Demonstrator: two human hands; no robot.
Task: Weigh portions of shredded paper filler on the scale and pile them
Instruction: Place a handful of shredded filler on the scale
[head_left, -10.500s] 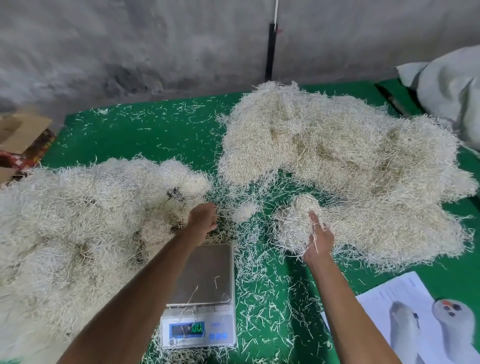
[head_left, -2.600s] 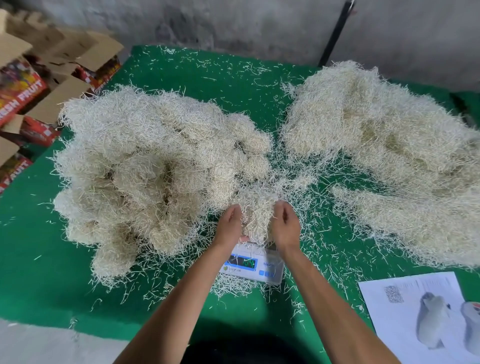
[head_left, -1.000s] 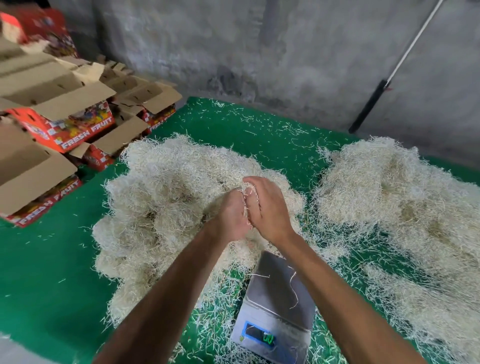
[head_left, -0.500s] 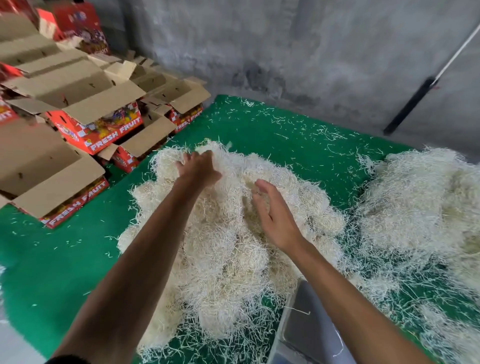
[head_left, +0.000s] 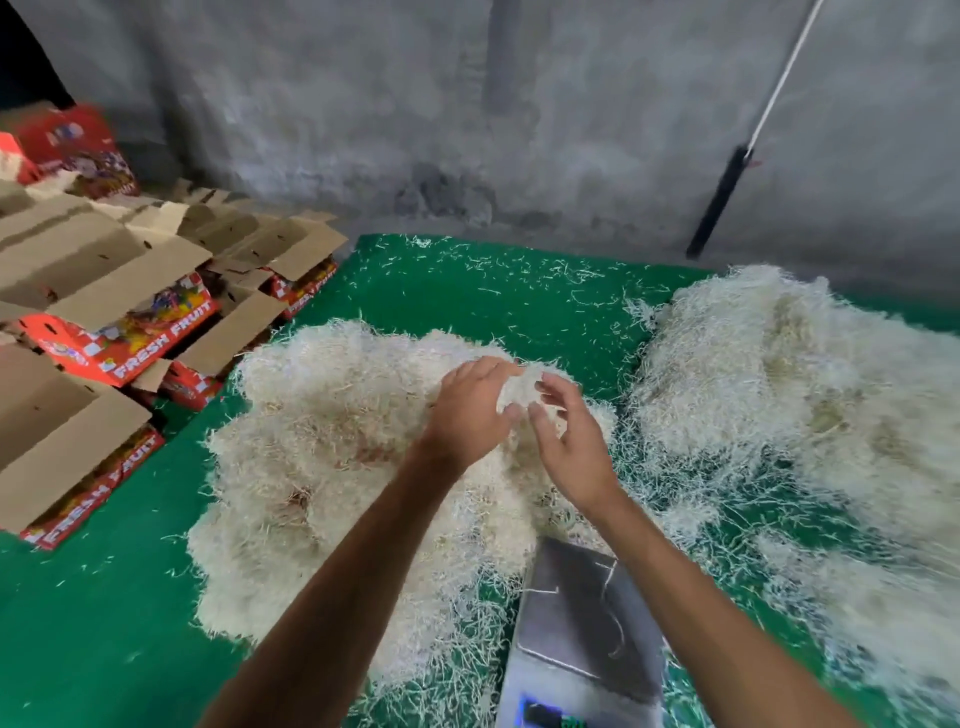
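Head | 2 hands: left hand (head_left: 467, 415), right hand (head_left: 569, 441) | 1 tuft (head_left: 519, 392) | 2 piles | 1 scale (head_left: 582, 623)

I see a small clump of shredded paper filler (head_left: 519, 391), pale cream and tangled, held up above the left pile (head_left: 332, 467), a broad, lumpy heap of thin strands on the green surface. A second, larger heap, the right pile (head_left: 789, 384), spreads toward the right edge, with loose strands scattered between the two. The scale (head_left: 582, 639) sits near the bottom between them, its steel platter bare but for a few stray strands, its display partly cut off.
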